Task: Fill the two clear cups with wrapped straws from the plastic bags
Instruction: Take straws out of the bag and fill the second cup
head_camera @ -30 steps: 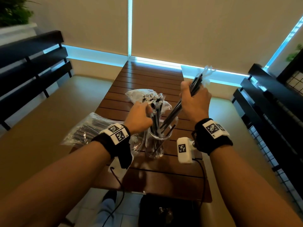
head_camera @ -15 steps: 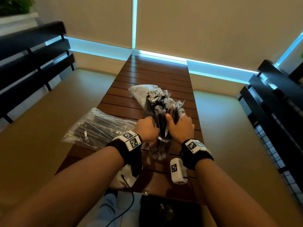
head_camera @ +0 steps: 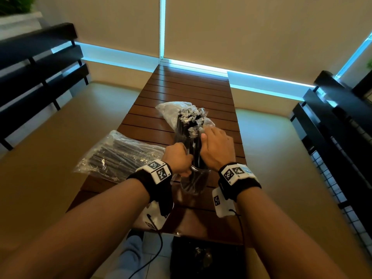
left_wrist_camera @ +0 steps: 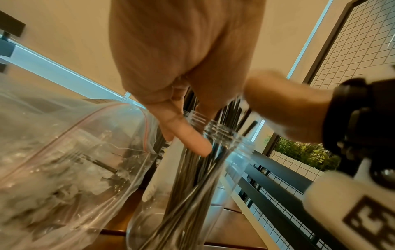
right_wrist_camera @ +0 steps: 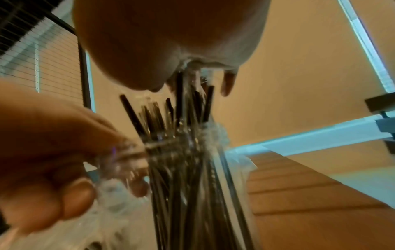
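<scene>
A: Left to right, what's on the table (head_camera: 182,87)?

B: Plastic bag (head_camera: 118,156) of dark straws lying flat at the near left edge, partly hanging over it. Zip strip visible in the left wrist view.

A: Left hand (head_camera: 178,158)?

B: At the clear cup (head_camera: 193,181), fingers curled round the rim and the straws there. Left wrist view shows one finger (left_wrist_camera: 186,135) lying against the rim.

A: The cup?

B: Upright near the near edge, about mid-width. Bundle of wrapped straws (head_camera: 191,135) stands in it, tops well above the rim, slightly fanned out.

A: Right hand (head_camera: 216,148)?

B: On the right side of the bundle, above the rim. Fingers together, bent over the straw tops; thumb on the near side. Looks like a loose clamp on the bundle.

A: Behind it?

B: Second bag (head_camera: 171,110), crumpled, just beyond the cup. Second cup: can't tell where.
</scene>
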`<state>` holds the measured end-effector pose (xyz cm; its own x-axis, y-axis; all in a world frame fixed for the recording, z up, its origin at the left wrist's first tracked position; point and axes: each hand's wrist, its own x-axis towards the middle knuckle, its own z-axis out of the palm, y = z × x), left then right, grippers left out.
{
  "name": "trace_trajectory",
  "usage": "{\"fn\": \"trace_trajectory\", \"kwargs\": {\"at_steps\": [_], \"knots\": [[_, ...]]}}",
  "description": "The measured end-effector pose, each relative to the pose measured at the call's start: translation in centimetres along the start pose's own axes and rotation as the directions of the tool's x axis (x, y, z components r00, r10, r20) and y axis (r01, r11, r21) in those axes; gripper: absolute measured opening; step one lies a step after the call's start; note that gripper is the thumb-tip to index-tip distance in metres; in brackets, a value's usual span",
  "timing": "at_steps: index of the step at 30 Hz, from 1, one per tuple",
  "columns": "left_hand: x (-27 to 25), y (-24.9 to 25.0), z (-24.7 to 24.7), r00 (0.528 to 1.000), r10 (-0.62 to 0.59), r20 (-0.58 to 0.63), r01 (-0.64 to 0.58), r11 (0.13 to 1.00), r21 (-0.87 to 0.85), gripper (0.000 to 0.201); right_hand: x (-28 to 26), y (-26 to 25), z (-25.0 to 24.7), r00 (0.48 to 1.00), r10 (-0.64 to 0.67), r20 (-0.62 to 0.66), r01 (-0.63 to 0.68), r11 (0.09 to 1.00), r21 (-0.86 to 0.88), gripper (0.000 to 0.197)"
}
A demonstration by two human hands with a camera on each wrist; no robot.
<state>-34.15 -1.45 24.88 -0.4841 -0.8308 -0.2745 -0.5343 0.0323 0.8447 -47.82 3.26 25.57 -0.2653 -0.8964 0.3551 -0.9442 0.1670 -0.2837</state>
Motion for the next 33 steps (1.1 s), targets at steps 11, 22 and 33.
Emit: {"fn": "trace_trajectory", "kwargs": {"at_steps": [11, 22, 33], "knots": [[0.1, -2.8, -4.6, 0.932, 0.285, -0.225, -0.106, 0.806, 0.583, 0.047, -0.6, -5.0, -2.0, 0.915, -0.277, -0.295, 0.325, 0.937, 0.129, 0.012], [-0.7, -7.8, -7.5, 0.993, 0.113, 0.027, -0.096, 0.663, 0.743, 0.031, -3.2, -11.3, 1.9, 0.715, -0.226, 0.661, 0.455, 0.869, -0.195, 0.024], [-2.3, -8.2, -11.2, 0.993, 0.072, 0.092, -0.113, 0.793, 0.598, 0.027, -3.3, -12.7, 11.3, 0.863, -0.197, 0.465, 0.193, 0.980, 0.057, 0.027]]}}
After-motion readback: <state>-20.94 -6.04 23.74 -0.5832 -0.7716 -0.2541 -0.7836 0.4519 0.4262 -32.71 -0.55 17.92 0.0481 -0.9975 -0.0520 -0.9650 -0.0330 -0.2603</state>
